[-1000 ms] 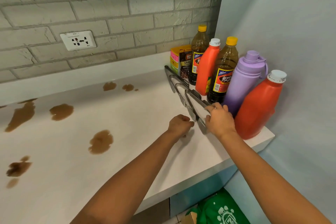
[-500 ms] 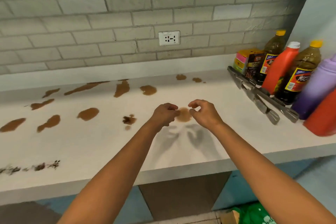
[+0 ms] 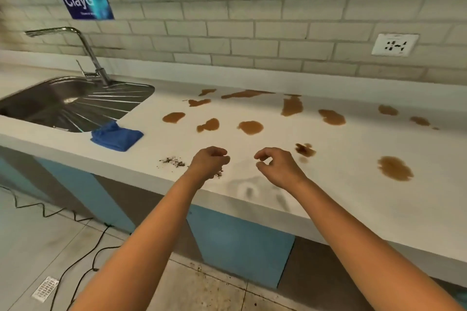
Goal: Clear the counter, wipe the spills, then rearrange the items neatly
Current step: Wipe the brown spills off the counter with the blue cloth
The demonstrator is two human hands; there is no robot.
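Counter [image 3: 353, 209], white, uncleared of spills.

Hands: left hand [image 3: 209, 163] loosely curled, nothing visibly held; right hand [image 3: 276, 168] half-open, fingers hooked, empty. Both hover above the front edge, apart from each other.

Cloth [image 3: 116, 136]: one, blue, folded, beside the sink [image 3: 63, 103], well left of both hands.

Spills [image 3: 250, 127]: about fourteen brown puddles, spread across the middle and right.

Crumbs [image 3: 173, 161]: two dark patches near the left hand.

Risk: a sleeveless forearm may drag through puddles; wiping crumbs wet would likely smear them.
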